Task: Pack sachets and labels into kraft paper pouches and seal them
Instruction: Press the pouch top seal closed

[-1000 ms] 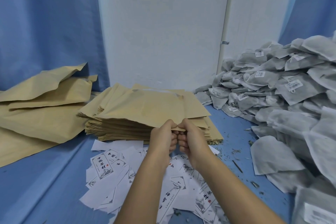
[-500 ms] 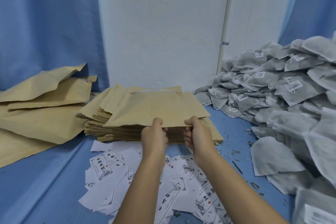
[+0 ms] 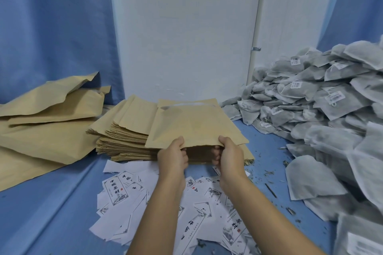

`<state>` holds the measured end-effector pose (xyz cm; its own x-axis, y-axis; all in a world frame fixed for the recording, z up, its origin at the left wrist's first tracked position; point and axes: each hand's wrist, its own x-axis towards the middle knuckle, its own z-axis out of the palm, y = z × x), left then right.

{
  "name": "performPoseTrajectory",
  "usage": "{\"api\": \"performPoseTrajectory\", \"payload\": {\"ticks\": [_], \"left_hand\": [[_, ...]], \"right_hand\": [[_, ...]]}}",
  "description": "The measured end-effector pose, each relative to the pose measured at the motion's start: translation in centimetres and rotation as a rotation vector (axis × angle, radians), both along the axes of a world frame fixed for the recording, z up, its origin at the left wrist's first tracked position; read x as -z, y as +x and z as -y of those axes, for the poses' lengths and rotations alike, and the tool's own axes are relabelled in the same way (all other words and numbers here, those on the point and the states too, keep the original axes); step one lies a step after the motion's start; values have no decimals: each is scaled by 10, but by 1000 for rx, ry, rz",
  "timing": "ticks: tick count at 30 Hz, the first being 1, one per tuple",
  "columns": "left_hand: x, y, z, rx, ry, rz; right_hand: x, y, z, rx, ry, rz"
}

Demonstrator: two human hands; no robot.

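Left hand [image 3: 173, 157]: gripping the near edge of the kraft pouch [image 3: 196, 124], thumb lying on top, fingers curling underneath and mostly hiding.
Right hand [image 3: 230, 156]: pinching the same edge close by, fingertips tucking under the paper.
Kraft pouch: being held tilted over the stack of pouches [image 3: 124, 136], its near mouth gaping dark between the hands, inside not showing.
Labels [image 3: 120, 190]: lying scattered on the blue cloth [image 3: 51, 203], forearms covering several.
Sachets [image 3: 310, 105]: heaping at the right, the frame edge cutting the pile off.
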<state>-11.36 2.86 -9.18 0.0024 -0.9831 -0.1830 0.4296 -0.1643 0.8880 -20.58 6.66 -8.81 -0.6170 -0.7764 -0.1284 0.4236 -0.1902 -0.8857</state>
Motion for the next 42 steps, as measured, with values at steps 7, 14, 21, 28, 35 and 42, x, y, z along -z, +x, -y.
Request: {"api": "performPoseTrajectory", "payload": {"ticks": [7,14,21,28,35,42], "left_hand": [[2,5,2,-156,-47,65],[2,15,5,-291,-54,12],[-2,26,8,-403,-22,-162],[-6,9,-3,-193,-192,-116],[-12,2,-2,-121,-116,-142],[-27,27,2,-139,-154,-181]], "right_hand": [[0,-3,0,69,11,24],[1,-2,1,93,7,1],[0,-6,0,88,-10,84],[0,5,1,-48,-55,86],[1,2,-3,-80,17,65],[-12,0,-5,-215,-76,238]]}}
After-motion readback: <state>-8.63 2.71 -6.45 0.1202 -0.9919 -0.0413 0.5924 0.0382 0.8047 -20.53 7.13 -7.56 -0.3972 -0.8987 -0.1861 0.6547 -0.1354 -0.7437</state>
